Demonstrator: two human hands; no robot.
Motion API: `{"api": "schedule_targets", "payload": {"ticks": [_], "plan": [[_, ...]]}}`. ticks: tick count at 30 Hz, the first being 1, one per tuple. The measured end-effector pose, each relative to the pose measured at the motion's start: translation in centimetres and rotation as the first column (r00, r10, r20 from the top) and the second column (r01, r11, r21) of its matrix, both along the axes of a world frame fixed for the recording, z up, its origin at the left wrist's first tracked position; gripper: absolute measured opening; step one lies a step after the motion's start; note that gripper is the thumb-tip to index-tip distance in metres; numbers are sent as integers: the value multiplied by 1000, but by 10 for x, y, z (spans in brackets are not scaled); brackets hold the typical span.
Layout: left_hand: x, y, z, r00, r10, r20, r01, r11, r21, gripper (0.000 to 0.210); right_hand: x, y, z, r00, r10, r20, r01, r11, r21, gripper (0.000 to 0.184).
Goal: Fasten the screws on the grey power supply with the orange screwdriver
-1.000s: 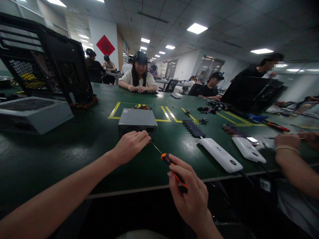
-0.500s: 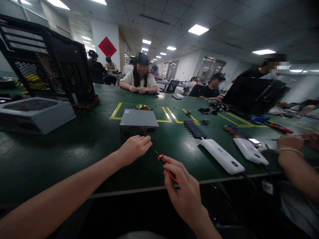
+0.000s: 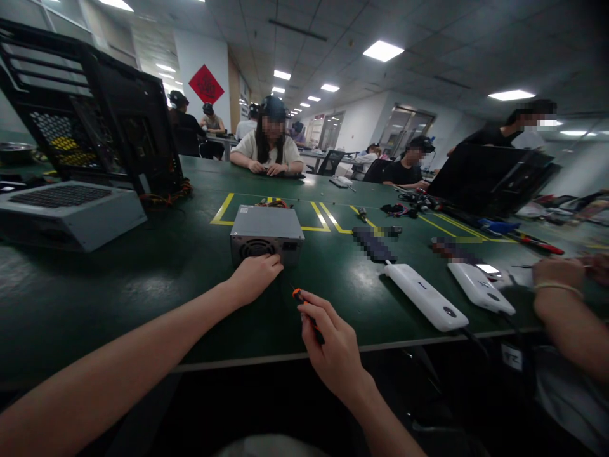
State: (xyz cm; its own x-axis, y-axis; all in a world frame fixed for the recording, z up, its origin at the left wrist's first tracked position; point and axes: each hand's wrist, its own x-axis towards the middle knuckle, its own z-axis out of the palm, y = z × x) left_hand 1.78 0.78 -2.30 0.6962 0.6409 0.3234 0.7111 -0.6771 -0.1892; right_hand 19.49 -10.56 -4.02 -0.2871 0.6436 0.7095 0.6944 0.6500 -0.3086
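A grey computer power supply (image 3: 267,220) sits on the green table in front of me, its fan grille and socket facing me. My left hand (image 3: 255,277) is at its lower front, fingers curled and close together against or just before that face. Whether the fingertips pinch anything small is hidden. My right hand (image 3: 330,336) is closed around a screwdriver (image 3: 297,295) with an orange and black handle. The screwdriver points up and to the left, towards the power supply, and its tip is hard to make out and apart from the casing.
A second power supply (image 3: 71,212) and an open black computer case (image 3: 90,120) stand at the left. White power banks (image 3: 423,297) lie to the right, beside another person's arm (image 3: 571,317). A person (image 3: 269,143) sits opposite. Pliers and cables lie farther right.
My right hand and the screwdriver have moved left, and the screwdriver's tip has come away from my left fingertips. My left hand has shifted slightly left along the power supply's front.
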Motion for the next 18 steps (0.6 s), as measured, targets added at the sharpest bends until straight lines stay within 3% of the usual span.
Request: {"api": "schedule_targets", "payload": {"ticks": [4, 8, 18], "plan": [[-2, 2, -2, 996, -3, 91, 6, 999, -34, 24, 4, 1, 0, 996, -84, 24, 82, 995, 59, 22], [-5, 5, -4, 985, -11, 172, 21, 998, -59, 23, 2, 3, 0, 979, -142, 147, 141, 990, 21, 26], [-7, 2, -1, 984, -20, 175, 34, 997, -75, 24, -2, -6, -4, 925, -207, 318, 205, 978, 40, 30]]}}
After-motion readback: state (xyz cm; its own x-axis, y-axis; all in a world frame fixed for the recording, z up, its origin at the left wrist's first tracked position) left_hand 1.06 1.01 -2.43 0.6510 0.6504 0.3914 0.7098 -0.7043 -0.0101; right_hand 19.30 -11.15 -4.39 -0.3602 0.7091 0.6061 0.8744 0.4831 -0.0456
